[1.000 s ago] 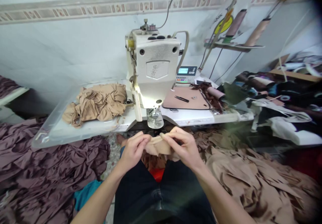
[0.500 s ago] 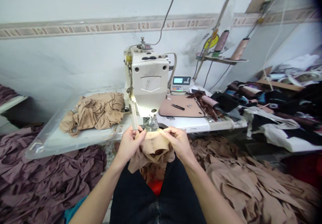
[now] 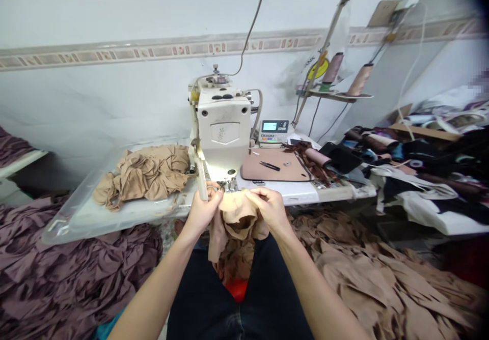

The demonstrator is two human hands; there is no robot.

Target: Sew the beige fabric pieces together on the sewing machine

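At the far left, a heap of mauve fabric [image 3: 72, 274] spreads across the floor below a white shelf edge [image 3: 21, 162]. On the left part of the sewing table, a transparent plastic sheet [image 3: 72, 223] carries a crumpled bundle of tan stretch fabric [image 3: 143, 177], which lies near the table's back edge and just beside the machine. The person's left hand [image 3: 200, 213] rises near the table's front edge, its fingers [image 3: 212, 193] pinched narrowly on the upper edge of a tan fabric piece [image 3: 239, 223], with the fingertips just in front of the presser foot [image 3: 229, 185] of the white industrial sewing machine [image 3: 223, 126]. The fabric piece hangs in folds between both hands, just off the table's front edge and above the person's dark trousers [image 3: 233, 304]. The right hand [image 3: 270, 210] grips its other side, thumb and fingers closed on the cloth. Behind it, on the table, a mauve pad [image 3: 278, 167] holds small black snips [image 3: 269, 166], below a digital control panel [image 3: 273, 130]. Two thread cones [image 3: 361, 79] stand on a wall shelf [image 3: 336, 95] above. At the right, tan fabric cuttings [image 3: 374, 284] cover the floor, and mixed dark and white fabrics [image 3: 416, 182] are piled on a bench behind them.
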